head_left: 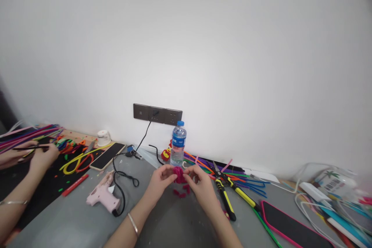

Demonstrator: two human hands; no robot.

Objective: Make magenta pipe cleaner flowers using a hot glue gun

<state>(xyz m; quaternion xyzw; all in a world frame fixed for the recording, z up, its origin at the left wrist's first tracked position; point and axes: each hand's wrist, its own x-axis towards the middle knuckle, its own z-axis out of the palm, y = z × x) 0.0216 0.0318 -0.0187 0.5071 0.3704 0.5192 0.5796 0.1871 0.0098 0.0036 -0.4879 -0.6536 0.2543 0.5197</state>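
Observation:
Between my two hands is a small dark-pink bundle of what looks like coiled pipe cleaner point(179, 174). My left hand point(162, 182) pinches it from the left side, thumb and forefinger together. From the right, my right hand point(199, 184) pinches the same bundle with its fingertips. Just below it on the grey table lie several short dark-pink pieces point(180, 193). A water bottle point(178, 143) with a blue cap stands right behind the bundle. Beside the bottle sits a small red and yellow figure point(166, 153).
A pink glue gun point(103, 197) with a black cord lies left, near a phone point(107, 156). Yellow-handled pliers point(225, 197) and several pipe cleaners point(244, 180) lie right, beyond them a pink-cased phone point(290, 224). At far left, another person's hands point(43, 159) work with a dark pipe cleaner.

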